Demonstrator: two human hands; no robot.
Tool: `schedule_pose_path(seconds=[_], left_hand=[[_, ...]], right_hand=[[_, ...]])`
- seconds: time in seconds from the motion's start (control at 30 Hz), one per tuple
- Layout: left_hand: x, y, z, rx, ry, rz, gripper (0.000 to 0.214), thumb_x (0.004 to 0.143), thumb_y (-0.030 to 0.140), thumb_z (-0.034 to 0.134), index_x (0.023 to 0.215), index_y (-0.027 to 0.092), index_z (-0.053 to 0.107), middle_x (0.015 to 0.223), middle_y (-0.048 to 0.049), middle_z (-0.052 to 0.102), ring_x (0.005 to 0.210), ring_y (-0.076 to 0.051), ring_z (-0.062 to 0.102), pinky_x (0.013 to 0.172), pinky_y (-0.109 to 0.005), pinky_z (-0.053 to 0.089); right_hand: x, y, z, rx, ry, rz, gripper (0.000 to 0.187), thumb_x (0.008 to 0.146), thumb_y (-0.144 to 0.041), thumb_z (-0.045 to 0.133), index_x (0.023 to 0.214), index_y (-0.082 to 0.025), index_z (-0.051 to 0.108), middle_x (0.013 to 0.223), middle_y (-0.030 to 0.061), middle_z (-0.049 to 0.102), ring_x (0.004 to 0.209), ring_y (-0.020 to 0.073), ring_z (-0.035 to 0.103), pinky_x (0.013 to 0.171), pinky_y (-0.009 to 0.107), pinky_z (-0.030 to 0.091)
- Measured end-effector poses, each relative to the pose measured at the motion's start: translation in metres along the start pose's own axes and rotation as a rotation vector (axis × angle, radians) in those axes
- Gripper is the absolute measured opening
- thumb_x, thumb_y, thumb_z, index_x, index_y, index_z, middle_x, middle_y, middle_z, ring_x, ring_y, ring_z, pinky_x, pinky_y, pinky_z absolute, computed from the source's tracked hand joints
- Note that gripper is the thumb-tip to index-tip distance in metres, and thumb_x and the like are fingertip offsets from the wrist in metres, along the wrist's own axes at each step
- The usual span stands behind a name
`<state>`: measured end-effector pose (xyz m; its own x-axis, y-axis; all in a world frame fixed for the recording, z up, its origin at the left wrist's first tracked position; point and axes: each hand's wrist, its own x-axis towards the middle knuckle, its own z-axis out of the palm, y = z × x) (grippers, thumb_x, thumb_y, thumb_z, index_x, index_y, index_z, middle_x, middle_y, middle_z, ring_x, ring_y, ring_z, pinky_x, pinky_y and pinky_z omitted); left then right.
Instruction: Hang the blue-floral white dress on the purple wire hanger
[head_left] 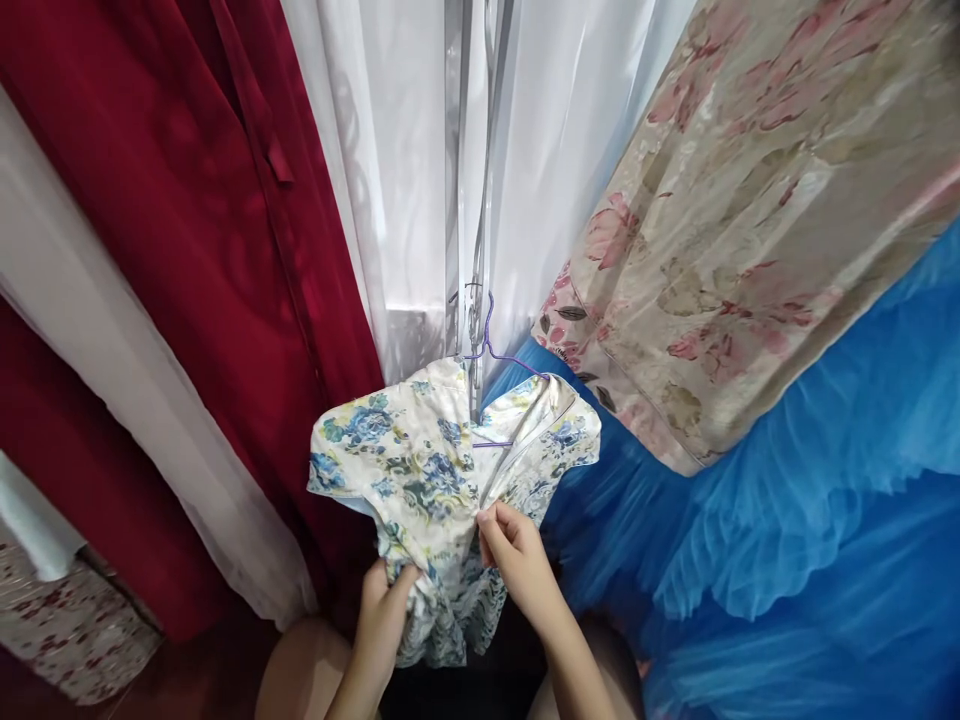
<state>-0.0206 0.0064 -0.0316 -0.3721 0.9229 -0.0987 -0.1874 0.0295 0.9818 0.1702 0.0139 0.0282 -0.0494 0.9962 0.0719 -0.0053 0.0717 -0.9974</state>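
Note:
A white dress with blue and yellow flowers [420, 460] hangs on a purple wire hanger [487, 335] in front of me. Its neckline gapes on the right, where the lining and the hanger's lower bar show. My left hand [386, 600] grips the fabric at the waist on the left side. At the middle, just below the neck opening, my right hand [514, 550] pinches the edge of the opening between thumb and fingers. Gathered folds of the skirt hang below both hands.
White cloth [409, 150] with grey ribbons [474, 200] hangs behind the dress. Long red fabric [225, 250] is on the left. To the right hang a beige garment with pink flowers [720, 250] and blue tulle [757, 540]. My knees show at the bottom.

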Motion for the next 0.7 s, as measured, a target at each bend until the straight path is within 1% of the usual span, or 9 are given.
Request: schedule_pose_path(seconds=[0.1, 0.13, 0.17, 0.27, 0.33, 0.43, 0.53, 0.6, 0.7], left_hand=[[0.012, -0.001, -0.004, -0.109, 0.277, 0.23, 0.027, 0.075, 0.031, 0.068, 0.099, 0.02, 0.062, 0.104, -0.0049, 0.068, 0.103, -0.023, 0.065, 0.089, -0.032, 0.051], [0.011, -0.001, 0.0, -0.105, 0.317, 0.293, 0.025, 0.077, 0.031, 0.067, 0.099, 0.021, 0.06, 0.105, -0.0043, 0.067, 0.102, -0.021, 0.064, 0.089, -0.03, 0.05], [0.008, -0.001, 0.006, -0.066, 0.268, 0.332, 0.025, 0.079, 0.031, 0.068, 0.1, 0.021, 0.06, 0.105, -0.0042, 0.066, 0.101, -0.02, 0.063, 0.089, -0.029, 0.049], [-0.015, -0.001, 0.035, 0.145, -0.225, 0.341, 0.033, 0.083, 0.029, 0.071, 0.113, 0.022, 0.06, 0.11, -0.0069, 0.066, 0.105, -0.023, 0.063, 0.094, -0.032, 0.048], [-0.029, -0.003, 0.055, 0.225, -0.445, 0.348, 0.03, 0.088, 0.03, 0.066, 0.116, 0.021, 0.059, 0.108, -0.0076, 0.066, 0.103, -0.023, 0.063, 0.092, -0.033, 0.049], [-0.035, -0.004, 0.069, 0.301, -0.468, 0.4, 0.01, 0.094, 0.03, 0.058, 0.095, 0.02, 0.059, 0.088, -0.0038, 0.063, 0.086, -0.02, 0.061, 0.08, -0.029, 0.048], [-0.03, -0.002, 0.067, 0.348, -0.501, 0.456, 0.015, 0.096, 0.029, 0.054, 0.085, 0.02, 0.057, 0.081, -0.0025, 0.06, 0.079, -0.019, 0.059, 0.076, -0.027, 0.046], [-0.028, 0.001, 0.064, 0.353, -0.525, 0.506, 0.018, 0.098, 0.029, 0.052, 0.083, 0.02, 0.057, 0.082, -0.0031, 0.059, 0.079, -0.019, 0.059, 0.076, -0.027, 0.046], [-0.029, 0.003, 0.065, 0.399, -0.523, 0.583, 0.018, 0.098, 0.027, 0.051, 0.081, 0.02, 0.057, 0.083, -0.0042, 0.059, 0.08, -0.019, 0.058, 0.076, -0.027, 0.046]], right_hand=[[-0.014, 0.004, -0.007, 0.002, 0.011, 0.021, 0.047, 0.097, -0.055, 0.052, 0.065, -0.022, 0.044, 0.05, -0.0039, 0.049, 0.049, 0.0111, 0.039, 0.053, 0.026, 0.03], [-0.019, 0.005, -0.009, 0.011, 0.011, 0.033, 0.047, 0.096, -0.056, 0.053, 0.065, -0.022, 0.045, 0.049, -0.0039, 0.049, 0.047, 0.0109, 0.039, 0.052, 0.026, 0.03], [-0.023, 0.006, -0.011, 0.029, 0.008, 0.047, 0.048, 0.096, -0.057, 0.053, 0.065, -0.021, 0.045, 0.048, -0.0041, 0.049, 0.046, 0.0106, 0.039, 0.051, 0.026, 0.029], [-0.031, 0.009, -0.01, 0.087, -0.017, 0.073, 0.046, 0.094, -0.057, 0.056, 0.068, -0.02, 0.052, 0.047, -0.004, 0.051, 0.044, 0.0105, 0.042, 0.05, 0.024, 0.03], [-0.033, 0.009, -0.008, 0.081, -0.04, 0.083, 0.045, 0.093, -0.057, 0.058, 0.07, -0.018, 0.056, 0.047, -0.0034, 0.053, 0.043, 0.0102, 0.045, 0.049, 0.023, 0.032], [-0.034, 0.008, -0.008, 0.052, -0.068, 0.152, 0.046, 0.089, -0.059, 0.06, 0.073, -0.016, 0.06, 0.043, -0.0035, 0.054, 0.035, 0.0083, 0.041, 0.041, 0.021, 0.028], [-0.027, -0.002, -0.013, 0.095, -0.064, 0.23, 0.047, 0.086, -0.06, 0.061, 0.076, -0.014, 0.065, 0.041, -0.0027, 0.057, 0.029, 0.0067, 0.035, 0.036, 0.019, 0.022], [-0.013, -0.019, -0.018, 0.137, -0.058, 0.227, 0.046, 0.084, -0.058, 0.063, 0.075, -0.013, 0.067, 0.041, -0.0019, 0.058, 0.029, 0.0059, 0.035, 0.035, 0.019, 0.021], [0.026, -0.064, -0.028, 0.156, -0.071, 0.14, 0.041, 0.081, -0.053, 0.069, 0.071, -0.013, 0.07, 0.043, -0.0015, 0.059, 0.032, 0.0055, 0.037, 0.035, 0.018, 0.021]])
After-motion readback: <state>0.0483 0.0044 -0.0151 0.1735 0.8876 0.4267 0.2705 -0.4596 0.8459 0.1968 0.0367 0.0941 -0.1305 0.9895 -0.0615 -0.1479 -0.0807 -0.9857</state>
